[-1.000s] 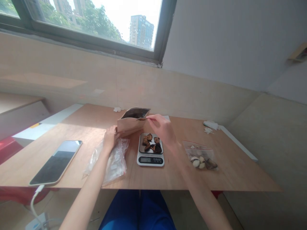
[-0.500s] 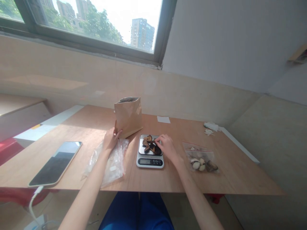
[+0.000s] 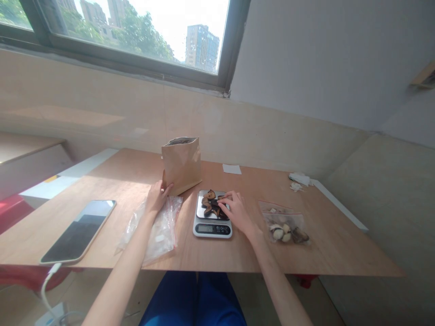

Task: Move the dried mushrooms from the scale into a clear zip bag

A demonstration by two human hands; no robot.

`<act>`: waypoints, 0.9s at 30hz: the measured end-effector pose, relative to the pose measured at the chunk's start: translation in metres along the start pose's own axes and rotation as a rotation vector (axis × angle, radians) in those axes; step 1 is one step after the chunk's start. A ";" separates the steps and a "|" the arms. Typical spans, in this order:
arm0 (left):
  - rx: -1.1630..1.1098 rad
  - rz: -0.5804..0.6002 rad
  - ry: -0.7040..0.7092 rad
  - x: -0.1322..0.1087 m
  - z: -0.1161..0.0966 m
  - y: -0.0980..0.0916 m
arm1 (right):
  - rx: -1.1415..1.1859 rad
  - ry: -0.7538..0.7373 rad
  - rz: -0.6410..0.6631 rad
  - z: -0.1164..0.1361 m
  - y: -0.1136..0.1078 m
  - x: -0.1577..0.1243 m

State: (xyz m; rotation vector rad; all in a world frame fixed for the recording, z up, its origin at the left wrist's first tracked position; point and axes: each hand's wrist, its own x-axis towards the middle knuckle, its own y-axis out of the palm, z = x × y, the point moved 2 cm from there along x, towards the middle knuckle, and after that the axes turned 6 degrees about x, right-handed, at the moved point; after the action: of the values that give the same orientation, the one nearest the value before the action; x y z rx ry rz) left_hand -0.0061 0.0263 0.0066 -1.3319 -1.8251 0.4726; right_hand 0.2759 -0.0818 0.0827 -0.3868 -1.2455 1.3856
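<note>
The tabletop [image 3: 343,246] ends at a straight front edge just ahead of the person's blue trousers [image 3: 193,299] and extends back to the wall [image 3: 272,117]. A strip of bare wood separates the kitchen scale [image 3: 213,229] from the front edge; further bare wood lies between the scale and the zip bag [image 3: 285,215] on its right, and wider room continues past that bag toward the right end. Behind the scale, a white sheet [image 3: 232,169] lies near the wall. On the left, the clear plastic bags [image 3: 163,231] occupy the area up to near the front edge, with the phone [image 3: 79,233] farther left, one end at that edge and a white cable [image 3: 45,290] plugged in. The brown paper bag [image 3: 181,165] stands upright behind and left of the scale, mouth open at the top. The left hand [image 3: 157,198] grips its lower left corner, thumb against the front face and fingers at the side. The dark dried slices [image 3: 211,206] rest in a pile on the scale platform. The right hand [image 3: 236,210] is at the platform's right side, fingers bent and slightly parted, fingertips at the slices; whether a slice is pinched cannot be determined.
</note>
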 end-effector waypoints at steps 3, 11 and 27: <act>-0.030 0.006 -0.021 -0.001 -0.001 0.001 | 0.085 0.046 -0.073 0.005 -0.003 -0.012; -0.237 -0.418 0.044 -0.013 -0.011 -0.017 | 0.290 0.196 -0.201 0.014 0.005 -0.060; -0.745 -0.805 -0.242 -0.029 -0.085 -0.061 | 0.274 0.024 0.105 0.125 0.087 -0.075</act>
State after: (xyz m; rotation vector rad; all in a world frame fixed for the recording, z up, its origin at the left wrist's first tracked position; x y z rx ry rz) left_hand 0.0261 -0.0360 0.0892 -0.8420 -2.6677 -0.5495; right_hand 0.1496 -0.1806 0.0262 -0.2805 -1.0097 1.6123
